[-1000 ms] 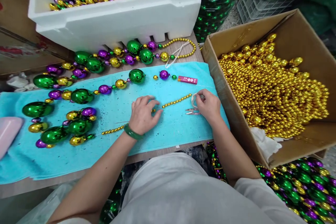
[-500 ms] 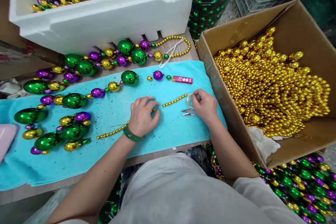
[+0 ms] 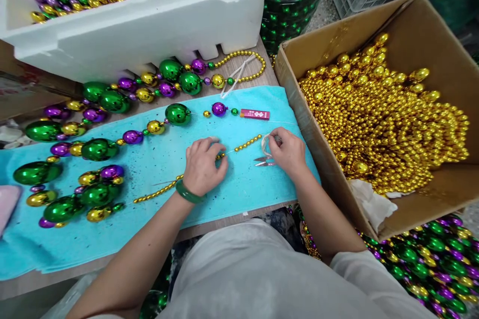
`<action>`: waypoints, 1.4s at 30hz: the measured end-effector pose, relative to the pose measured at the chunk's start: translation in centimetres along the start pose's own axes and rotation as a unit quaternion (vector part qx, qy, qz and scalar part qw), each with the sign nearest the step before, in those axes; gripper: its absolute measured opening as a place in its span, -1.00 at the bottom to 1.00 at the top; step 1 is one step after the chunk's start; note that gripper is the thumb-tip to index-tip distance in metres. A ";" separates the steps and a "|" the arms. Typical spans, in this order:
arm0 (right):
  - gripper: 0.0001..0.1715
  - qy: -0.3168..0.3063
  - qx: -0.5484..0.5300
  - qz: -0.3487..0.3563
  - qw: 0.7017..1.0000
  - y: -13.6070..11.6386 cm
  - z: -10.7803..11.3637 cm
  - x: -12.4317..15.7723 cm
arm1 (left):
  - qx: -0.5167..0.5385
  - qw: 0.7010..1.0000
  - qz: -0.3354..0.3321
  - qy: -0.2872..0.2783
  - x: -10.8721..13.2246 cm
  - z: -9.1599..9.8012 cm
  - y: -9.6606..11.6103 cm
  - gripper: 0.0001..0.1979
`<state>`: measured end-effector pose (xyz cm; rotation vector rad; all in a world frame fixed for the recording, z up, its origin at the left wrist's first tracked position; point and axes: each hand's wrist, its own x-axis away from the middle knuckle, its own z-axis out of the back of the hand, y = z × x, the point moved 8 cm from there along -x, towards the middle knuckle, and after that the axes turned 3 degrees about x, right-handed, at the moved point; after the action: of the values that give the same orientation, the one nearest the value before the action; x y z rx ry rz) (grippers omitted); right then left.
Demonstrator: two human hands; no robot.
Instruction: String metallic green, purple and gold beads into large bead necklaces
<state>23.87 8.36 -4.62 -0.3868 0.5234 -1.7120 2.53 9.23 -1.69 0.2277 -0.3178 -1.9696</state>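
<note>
My left hand, with a green bangle at the wrist, is curled palm down over a string of small gold beads, its thumb and fingers closed on the string. To its right, a bit of bare thread shows before a short row of gold beads. My right hand is closed around small scissors; their blades point left, and a white loop shows at the handle. Just above lies a red-purple labelled strip, in line with a green, a purple and a gold bead.
A blue towel covers the table. On its left lies a strand of large green, purple and gold beads. Behind stands a white foam box of beads. A cardboard box of gold bead strings is at the right.
The view has shifted slightly, so the table and boxes appear further left. My left hand sits slightly further right over the bead string. Both hands keep their hold.
</note>
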 end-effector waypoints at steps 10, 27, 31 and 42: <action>-0.80 0.007 -0.012 0.004 1.000 -0.1 0.2 0.0 | 0.013 0.999 -0.034 0.011 -2.0 -1.4 2.5 -0.82; -0.78 0.000 -0.011 -0.002 1.000 0.0 0.1 0.0 | 0.021 0.999 -0.039 0.003 -4.0 -2.2 4.6 -0.80; -0.79 0.003 -0.011 0.001 1.000 0.1 0.0 0.0 | 0.011 0.999 -0.041 0.003 -3.9 -2.2 4.7 -0.83; -0.61 0.060 0.046 0.101 0.992 -3.7 2.7 1.6 | 0.108 0.993 -0.050 0.007 -3.5 -1.5 4.4 -0.81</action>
<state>21.93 7.02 -0.35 -0.1602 0.5502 -1.5632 8.19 10.55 -1.60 0.4027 -0.5189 -2.0302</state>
